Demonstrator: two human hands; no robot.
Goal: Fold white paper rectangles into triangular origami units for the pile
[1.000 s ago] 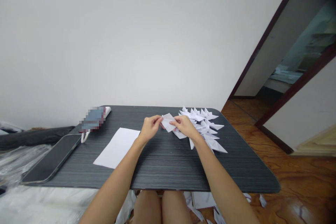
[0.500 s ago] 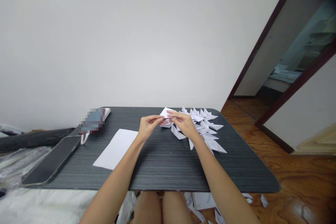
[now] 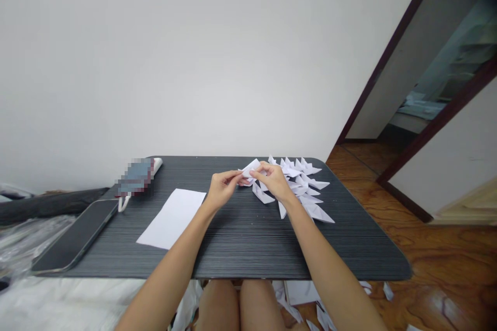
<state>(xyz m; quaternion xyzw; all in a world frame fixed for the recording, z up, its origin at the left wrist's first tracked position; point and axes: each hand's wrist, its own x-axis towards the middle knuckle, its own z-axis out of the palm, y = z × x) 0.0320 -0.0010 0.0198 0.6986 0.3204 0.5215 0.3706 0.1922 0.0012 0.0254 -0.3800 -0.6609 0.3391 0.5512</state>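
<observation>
Above the dark table (image 3: pixel 248 248), a small folded white paper (image 3: pixel 251 167) is held between both hands. My left hand (image 3: pixel 223 186) pinches its left end with thumb and fingertips. At its right side my right hand (image 3: pixel 272 178) grips it, thumb in front and fingers partly hidden behind. Several folded white paper boats (image 3: pixel 316 212) lie close together beyond and to the right of my right hand. A flat white sheet (image 3: pixel 173 219) rests on the table left of my left forearm.
A black phone (image 3: pixel 75 238) lies at the table's left edge, near a blurred-out device (image 3: pixel 135 177) with a white cable. Plastic wrapping (image 3: pixel 34 240) is at the far left. Paper pieces (image 3: pixel 301 292) lie below the table's front edge.
The held paper has turned and now slants up to the right, looking narrower. My right thumb has moved onto its front. My left hand has shifted slightly right.
</observation>
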